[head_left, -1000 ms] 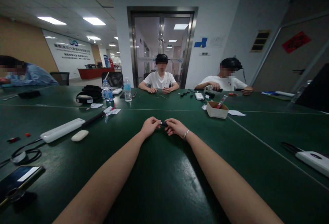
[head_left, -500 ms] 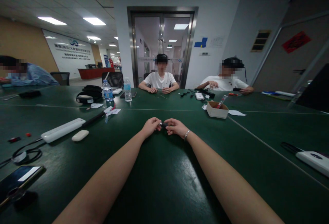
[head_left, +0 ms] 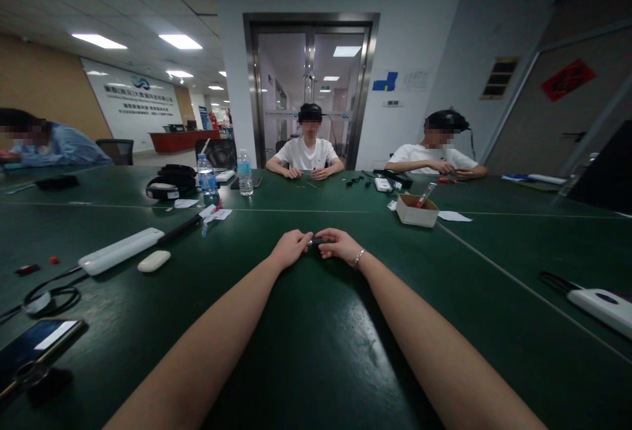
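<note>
Small dark hard-looking object (head_left: 315, 241), shape too small to tell, sits at table centre, pinched from both sides: left hand (head_left: 292, 248) fingers curled on its 9 o'clock end, right hand (head_left: 338, 245) fingers curled on its 3 o'clock end. Both forearms stretched forward, resting on glossy dark-green table (head_left: 316, 351). Open brown cardboard box (head_left: 417, 211) at 1 o'clock.

Green table (head_left: 316, 351), cardboard box (head_left: 417, 211), two water bottles (head_left: 244, 172), white power strip (head_left: 121, 250), phone (head_left: 34, 344)
</note>
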Demonstrator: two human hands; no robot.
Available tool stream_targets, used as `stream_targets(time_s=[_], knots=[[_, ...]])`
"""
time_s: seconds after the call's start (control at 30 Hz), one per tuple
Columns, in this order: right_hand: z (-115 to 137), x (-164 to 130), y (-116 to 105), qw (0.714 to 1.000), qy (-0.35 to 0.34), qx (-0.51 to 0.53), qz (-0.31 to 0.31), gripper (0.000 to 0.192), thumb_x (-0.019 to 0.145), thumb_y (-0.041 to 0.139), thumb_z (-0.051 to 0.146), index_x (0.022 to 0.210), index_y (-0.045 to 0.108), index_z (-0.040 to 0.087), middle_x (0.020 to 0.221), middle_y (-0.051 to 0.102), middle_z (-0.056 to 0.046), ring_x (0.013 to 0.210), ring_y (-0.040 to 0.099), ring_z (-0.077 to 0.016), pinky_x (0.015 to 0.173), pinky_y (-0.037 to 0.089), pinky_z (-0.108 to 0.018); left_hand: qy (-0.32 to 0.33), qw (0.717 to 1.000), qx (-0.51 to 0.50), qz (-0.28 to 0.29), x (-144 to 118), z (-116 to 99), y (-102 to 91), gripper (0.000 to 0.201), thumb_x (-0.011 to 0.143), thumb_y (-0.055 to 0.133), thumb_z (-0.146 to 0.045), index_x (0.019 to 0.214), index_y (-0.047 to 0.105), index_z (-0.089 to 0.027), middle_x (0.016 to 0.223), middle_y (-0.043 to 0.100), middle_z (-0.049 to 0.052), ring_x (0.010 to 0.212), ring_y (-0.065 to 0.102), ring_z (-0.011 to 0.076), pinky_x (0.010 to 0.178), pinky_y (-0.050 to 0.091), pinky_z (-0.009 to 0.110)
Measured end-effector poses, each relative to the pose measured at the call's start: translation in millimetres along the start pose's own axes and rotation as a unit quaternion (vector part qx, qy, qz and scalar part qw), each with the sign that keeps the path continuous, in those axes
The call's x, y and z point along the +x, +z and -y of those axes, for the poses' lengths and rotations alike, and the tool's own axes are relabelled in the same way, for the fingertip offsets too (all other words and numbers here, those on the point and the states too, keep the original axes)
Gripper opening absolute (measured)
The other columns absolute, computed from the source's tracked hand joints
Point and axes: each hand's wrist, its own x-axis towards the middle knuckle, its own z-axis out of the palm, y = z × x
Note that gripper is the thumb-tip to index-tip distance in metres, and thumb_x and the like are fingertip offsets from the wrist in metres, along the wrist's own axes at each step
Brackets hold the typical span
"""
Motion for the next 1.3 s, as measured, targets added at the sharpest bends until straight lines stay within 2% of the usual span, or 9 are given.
stream_targets(time_s=[0.1, 0.23, 0.33, 0.4, 0.57, 0.83, 1.03, 1.2, 1.3], knots=[[-1, 1, 0, 1.000, 0.001, -0.009, 0.003, 0.028, 0.067, 0.064, -0.002, 0.090, 0.055, 0.011, 0.074, 0.059, 0.000, 0.052, 0.059, -0.0072, 0.048, 0.054, -0.017, -0.019, 0.999, 0.028, 0.003, -1, -3, -0.5, 0.059, 0.083, 0.026, -0.057, 0.049, 0.055, -0.017, 0.061, 0.056, 0.004, 0.061, 0.053, 0.0162, 0.064, 0.038, 0.027], [-3, 3, 0, 1.000, 0.001, -0.012, -0.010, 0.029, 0.067, 0.064, -0.002, 0.092, 0.056, 0.011, 0.070, 0.058, 0.001, 0.049, 0.058, -0.0071, 0.046, 0.053, -0.017, -0.055, 0.998, -0.016, 0.026, -3, -7, -1.3, 0.060, 0.086, 0.017, -0.053, 0.069, 0.062, -0.017, 0.065, 0.058, 0.003, 0.062, 0.054, 0.0158, 0.066, 0.039, 0.027], [-4, 5, -1, 1.000, 0.001, -0.004, -0.022, 0.029, 0.068, 0.063, -0.002, 0.093, 0.055, 0.012, 0.067, 0.057, 0.001, 0.048, 0.057, -0.0075, 0.046, 0.053, -0.018, -0.030, 0.998, -0.049, 0.017, -4, -10, -1.4, 0.043, 0.086, 0.026, -0.047, 0.095, 0.058, -0.019, 0.082, 0.059, 0.002, 0.065, 0.054, 0.0137, 0.065, 0.041, 0.026], [-4, 5, -1, 1.000, 0.002, 0.001, -0.021, 0.028, 0.069, 0.063, -0.001, 0.093, 0.055, 0.012, 0.066, 0.056, 0.002, 0.049, 0.057, -0.0076, 0.046, 0.053, -0.018, -0.002, 0.998, -0.062, 0.015, -4, -10, -0.6, 0.031, 0.084, 0.037, -0.038, 0.103, 0.054, -0.020, 0.090, 0.057, 0.002, 0.068, 0.053, 0.0127, 0.066, 0.041, 0.026], [-4, 4, -1, 1.000, 0.001, 0.008, -0.016, 0.030, 0.067, 0.066, 0.001, 0.092, 0.055, 0.012, 0.065, 0.056, 0.002, 0.049, 0.058, -0.0080, 0.046, 0.053, -0.019, 0.019, 0.997, -0.078, 0.021, -1, -5, 2.3, 0.027, 0.078, 0.048, -0.027, 0.102, 0.054, -0.019, 0.081, 0.055, 0.001, 0.070, 0.052, 0.0125, 0.065, 0.042, 0.024], [-6, 5, -2, 1.000, 0.000, -0.020, -0.006, 0.029, 0.065, 0.069, 0.001, 0.089, 0.055, 0.011, 0.065, 0.058, 0.002, 0.049, 0.058, -0.0073, 0.048, 0.054, -0.017, -0.031, 0.987, -0.146, 0.056, -1, -1, 3.5, 0.040, 0.084, 0.032, -0.045, 0.098, 0.055, -0.017, 0.053, 0.049, -0.003, 0.047, 0.046, 0.0100, 0.048, 0.036, 0.021], [-4, 4, -1, 1.000, 0.002, -0.029, -0.007, 0.029, 0.066, 0.067, 0.000, 0.089, 0.055, 0.012, 0.064, 0.059, 0.003, 0.048, 0.058, -0.0069, 0.047, 0.054, -0.017, -0.030, 0.978, -0.190, 0.077, 0, 1, 4.8, 0.031, 0.083, 0.036, -0.034, 0.104, 0.051, -0.016, 0.053, 0.052, -0.003, 0.048, 0.049, 0.0104, 0.049, 0.037, 0.021], [-4, 4, 0, 0.999, 0.001, -0.028, -0.020, 0.028, 0.067, 0.067, 0.000, 0.088, 0.054, 0.012, 0.062, 0.058, 0.003, 0.046, 0.057, -0.0067, 0.046, 0.053, -0.017, -0.028, 0.986, -0.142, 0.079, -2, -2, 5.1, 0.041, 0.086, 0.027, -0.046, 0.098, 0.053, -0.016, 0.048, 0.049, -0.004, 0.044, 0.046, 0.0105, 0.049, 0.037, 0.021], [-5, 4, 1, 0.999, 0.000, -0.021, -0.029, 0.029, 0.067, 0.067, 0.001, 0.089, 0.053, 0.012, 0.060, 0.058, 0.003, 0.046, 0.057, -0.0073, 0.045, 0.053, -0.018, -0.023, 0.992, -0.112, 0.058, -3, -6, 4.0, 0.041, 0.086, 0.028, -0.048, 0.100, 0.052, -0.018, 0.058, 0.053, -0.002, 0.051, 0.050, 0.0108, 0.055, 0.039, 0.023]])
